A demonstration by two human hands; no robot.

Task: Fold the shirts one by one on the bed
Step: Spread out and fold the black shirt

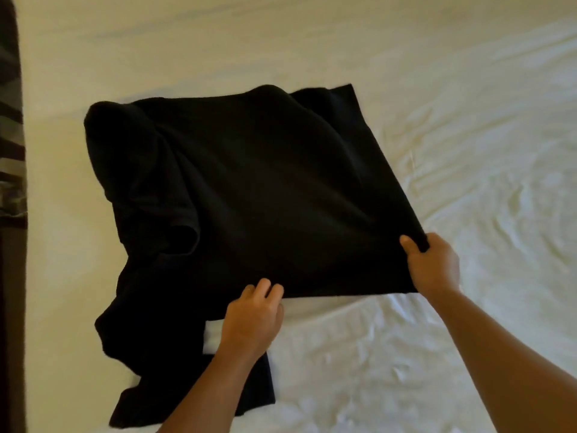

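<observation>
Black shirt (249, 182) on bed (468, 120); left hand (254, 314) and right hand (432, 264) pinch its near hem, lifted.

Non-task stuff is all at the left edge: a dark vertical strip (12, 307) runs top to bottom alongside the bed. Its upper half shows a blurry pattern of grey, brown and dark bands (11, 126); lower half reads as plain dark brown. Can't tell whether it's floor, rug or furniture, too blurred and cropped.
</observation>
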